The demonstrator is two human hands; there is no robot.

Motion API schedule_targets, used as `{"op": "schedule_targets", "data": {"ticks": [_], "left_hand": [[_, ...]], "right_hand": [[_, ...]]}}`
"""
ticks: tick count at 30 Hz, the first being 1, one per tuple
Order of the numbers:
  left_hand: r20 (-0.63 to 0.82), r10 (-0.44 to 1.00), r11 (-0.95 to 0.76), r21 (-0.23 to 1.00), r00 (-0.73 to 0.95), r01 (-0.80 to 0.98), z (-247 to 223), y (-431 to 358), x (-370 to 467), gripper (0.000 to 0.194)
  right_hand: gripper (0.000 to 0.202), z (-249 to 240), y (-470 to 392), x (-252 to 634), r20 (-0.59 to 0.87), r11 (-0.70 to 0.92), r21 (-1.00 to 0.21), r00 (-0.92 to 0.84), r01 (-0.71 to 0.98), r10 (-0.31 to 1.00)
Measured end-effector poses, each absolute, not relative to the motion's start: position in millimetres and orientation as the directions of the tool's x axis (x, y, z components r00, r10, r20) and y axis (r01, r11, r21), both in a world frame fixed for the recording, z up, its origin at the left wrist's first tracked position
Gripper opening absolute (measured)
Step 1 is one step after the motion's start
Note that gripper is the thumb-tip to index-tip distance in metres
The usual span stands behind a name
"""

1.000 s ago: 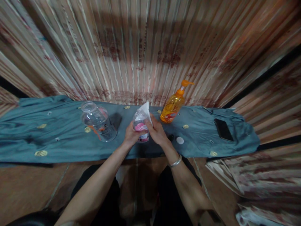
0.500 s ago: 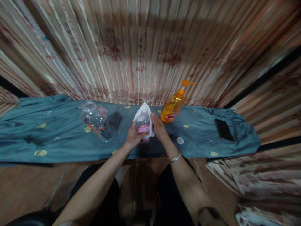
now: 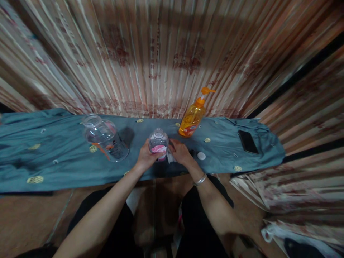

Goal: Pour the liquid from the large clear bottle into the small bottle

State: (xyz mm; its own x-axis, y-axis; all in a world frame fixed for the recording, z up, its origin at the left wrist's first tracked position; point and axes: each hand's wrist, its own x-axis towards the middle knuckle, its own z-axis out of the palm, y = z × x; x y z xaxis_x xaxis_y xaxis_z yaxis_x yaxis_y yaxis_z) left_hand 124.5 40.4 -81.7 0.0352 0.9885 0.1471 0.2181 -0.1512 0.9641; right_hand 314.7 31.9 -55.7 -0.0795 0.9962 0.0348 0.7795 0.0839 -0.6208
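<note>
A small clear plastic bottle (image 3: 159,141) with a pink label stands upright near the middle of the cloth, its neck uncapped. My left hand (image 3: 146,156) is closed around its left side. On the bottle's right side, my right hand (image 3: 180,152) pinches a crumpled white cloth or tissue (image 3: 171,156) against it. Most of that white piece is hidden behind the bottle and my fingers. Close to my right wrist lie a round white cap (image 3: 201,156) and a small dark object (image 3: 191,153).
A large clear jar (image 3: 107,139) stands to the left. Behind my right hand is an orange pump bottle (image 3: 191,118). A black phone (image 3: 247,142) lies at the right of the teal cloth-covered table (image 3: 220,154). A pleated curtain (image 3: 161,64) hangs close behind.
The white piece stood up behind the bottle; now it is bunched low at the bottle's right side under my right hand. The whole view has shifted slightly.
</note>
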Motion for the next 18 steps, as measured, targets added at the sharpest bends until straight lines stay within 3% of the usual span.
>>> {"op": "schedule_targets", "data": {"ticks": [1,2,3,5,8,14,16,18], "left_hand": [[0.139,0.99,-0.144,0.964,0.039,0.222,-82.3,40.7,123.6,0.062],[0.129,0.991,-0.135,0.965,0.042,0.224,-82.8,41.0,123.0,0.062],[0.121,0.992,-0.128,0.967,0.046,0.222,-83.3,41.4,122.6,0.062],[0.114,0.992,-0.122,0.969,0.051,0.216,-84.4,42.1,122.9,0.061],[0.115,0.992,-0.124,0.971,0.057,0.202,-86.0,42.7,124.8,0.062],[0.136,0.987,-0.149,0.972,0.083,0.181,-84.7,40.7,126.9,0.06],[0.14,0.986,-0.154,0.973,0.089,0.174,-84.0,40.3,126.9,0.059],[0.143,0.985,-0.157,0.974,0.095,0.164,-83.5,40.2,127.1,0.057]], "right_hand": [[0.036,-48.2,28.0,322.2,0.036,0.085,-0.554,-0.078,0.828,0.996],[0.044,-40.7,24.5,330.8,-0.012,0.1,-0.336,-0.11,0.937,0.994],[0.048,-34.0,21.4,339.5,-0.049,0.08,-0.26,-0.096,0.962,0.994],[0.047,-24.7,16.1,354.4,-0.156,0.043,-0.119,-0.062,0.992,0.986],[0.036,-21.9,9.3,364.9,-0.256,0.023,-0.02,-0.027,1.0,0.966],[0.028,-3.6,5.8,369.2,-0.27,0.044,-0.02,-0.048,0.999,0.962],[0.038,17.7,9.5,369.3,-0.184,0.087,-0.096,-0.104,0.992,0.977],[0.041,43.1,15.1,363.2,0.037,0.204,-0.315,-0.203,0.927,0.978]]}}
